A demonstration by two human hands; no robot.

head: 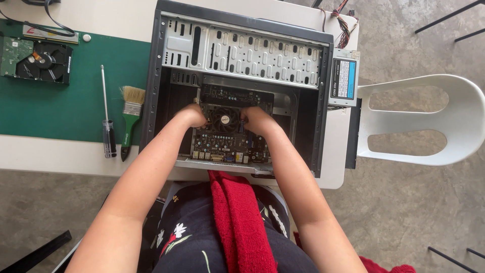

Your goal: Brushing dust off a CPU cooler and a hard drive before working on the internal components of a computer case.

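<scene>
We are reaching both arms into an open computer case (242, 55) that is lying on its side on a white table (65, 156). Our left hand (194, 115) and right hand (257, 119) are sitting on either side of the round cooling fan (224, 120), which is resting in the middle of the circuit board (227, 144) at the bottom of the case. Both hands are curling down with fingers close together at the fan's edges, but we cannot tell whether they are actually clamping it or only pressing beside it.

To the left, on a green mat (60, 106), a screwdriver (107, 126) and a green-handled brush (130, 121) are lying side by side, well apart from the hands. A hard drive (35, 59) is sitting at the far left.

We are judging that uneven pressure, one hand pushing harder than the other, could tilt the fan and strain the board beneath it. A knuckle could also be scraping the case's metal edges, since the space is tight.
</scene>
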